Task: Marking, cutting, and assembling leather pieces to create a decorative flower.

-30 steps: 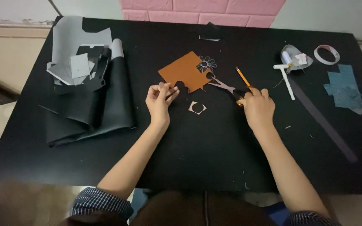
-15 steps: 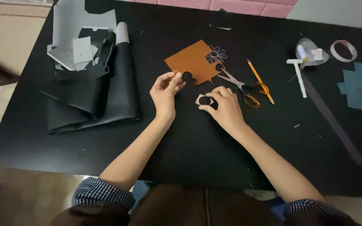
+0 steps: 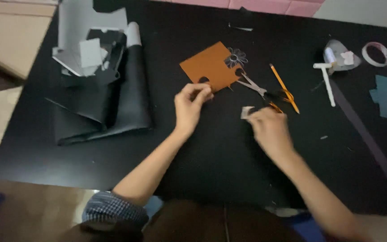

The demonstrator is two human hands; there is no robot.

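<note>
On black table [image 3: 193, 148], left hand [image 3: 190, 105] pinched (contents unclear), right hand [image 3: 268, 127] gripping pale scrap [image 3: 247, 112].

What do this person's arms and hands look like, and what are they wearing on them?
Both hands, the left hand and the right hand, are bare: no gloves, and no rings or watch that I can make out, though the picture is blurred. The forearms are bare too. The sleeves are pushed up near the elbows, in a blue and white check.
</note>
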